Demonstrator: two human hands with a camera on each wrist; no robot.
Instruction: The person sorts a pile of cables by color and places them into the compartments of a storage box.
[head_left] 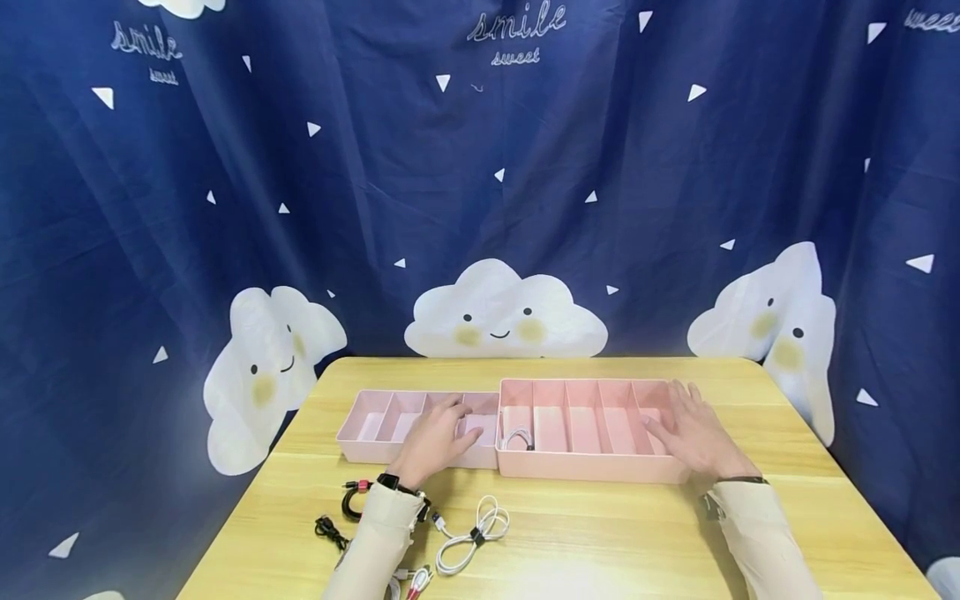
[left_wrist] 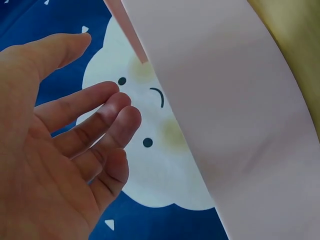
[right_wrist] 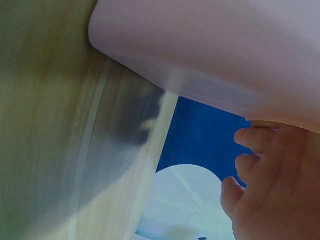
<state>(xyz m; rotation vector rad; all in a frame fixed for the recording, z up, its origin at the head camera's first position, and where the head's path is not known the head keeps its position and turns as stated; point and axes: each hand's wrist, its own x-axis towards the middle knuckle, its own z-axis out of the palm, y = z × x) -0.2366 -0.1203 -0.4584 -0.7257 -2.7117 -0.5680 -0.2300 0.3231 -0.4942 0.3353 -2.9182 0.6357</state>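
My left hand (head_left: 437,437) is over the lavender divided box (head_left: 375,452), its fingers loosely bent with nothing between them. In the left wrist view, that hand (left_wrist: 75,130) appears beside the box's pale side wall (left_wrist: 225,100). At the right end of the pink divided box (head_left: 592,467) is my right hand (head_left: 705,433), thumb over the last compartment and fingers along the end. The right wrist view shows its fingers (right_wrist: 250,165) spread at the box's edge; the thumb is hidden there. A white cable (head_left: 517,435) lies in the pink box's leftmost compartment.
On the wooden table (head_left: 600,542), a white cable with a black tie (head_left: 474,535) lies in front of the boxes. Left of it are a black cable with a red band (head_left: 351,502) and another black cable (head_left: 328,528). More white cable ends (head_left: 420,579) show beside the left sleeve.
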